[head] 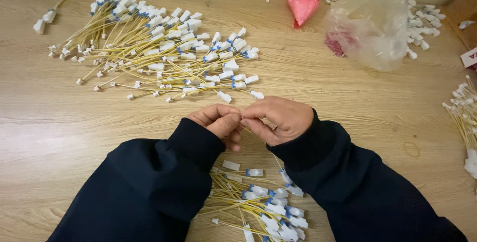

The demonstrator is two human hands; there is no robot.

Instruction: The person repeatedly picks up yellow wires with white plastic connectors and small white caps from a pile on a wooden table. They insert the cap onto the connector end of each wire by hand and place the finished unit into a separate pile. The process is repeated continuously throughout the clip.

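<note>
Yellow wire [247, 124] pinched between touching hands [251, 121].

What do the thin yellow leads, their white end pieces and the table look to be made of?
Yellow leads: likely plastic-sheathed wire, thin, glossy and slightly bent. White end pieces: probably moulded plastic, matte, blocky, some with blue bands. Table: wood or wood-look laminate, pale grain with a soft sheen. The left hand and right hand pinch one lead between them.
</note>
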